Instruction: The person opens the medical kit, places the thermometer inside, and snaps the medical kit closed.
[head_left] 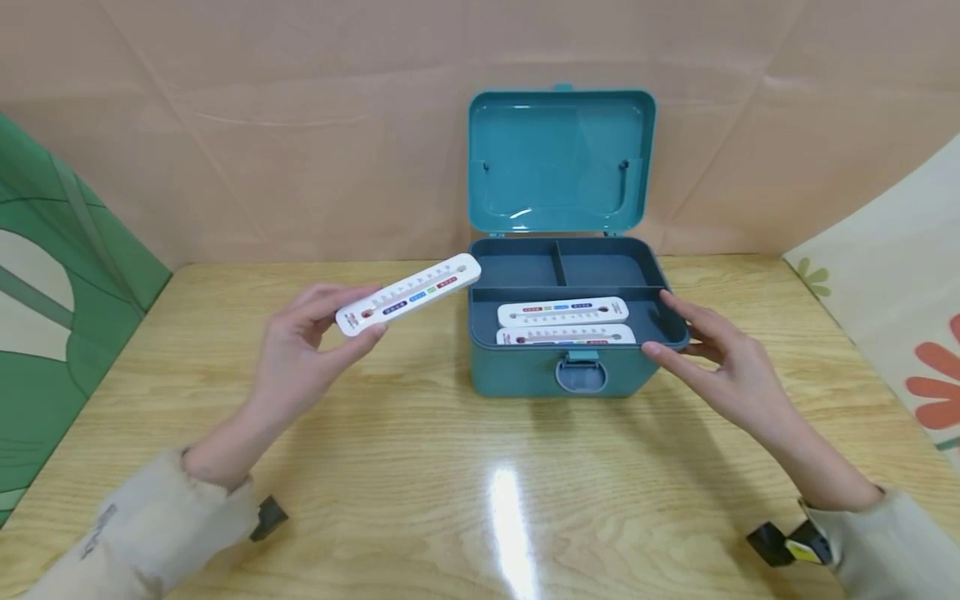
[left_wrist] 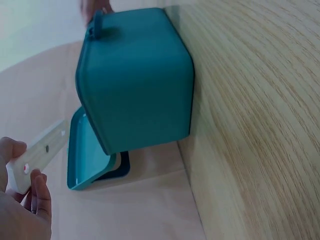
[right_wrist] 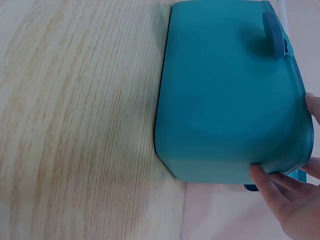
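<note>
A white wall thermometer [head_left: 411, 293] with coloured marks is pinched near one end between the thumb and fingers of my left hand [head_left: 303, 340]. It is raised and tilted, its far end overlapping the left rim of a teal storage box [head_left: 517, 372] in the head view. My right hand [head_left: 731, 371] grips the box at its front right corner, thumb at the front rim and fingers along the right side. Inside the front compartment lie two more thermometers, one behind [head_left: 562, 312] and one in front [head_left: 566, 335], the latter partly hidden by the front wall.
The box's lid [head_left: 562, 162] stands raised at the back. A divider [head_left: 559, 263] splits the rear section in two, and a latch [head_left: 581, 373] hangs on the front. The box rests on a wooden table [head_left: 390, 492] before a beige backdrop [head_left: 322, 125].
</note>
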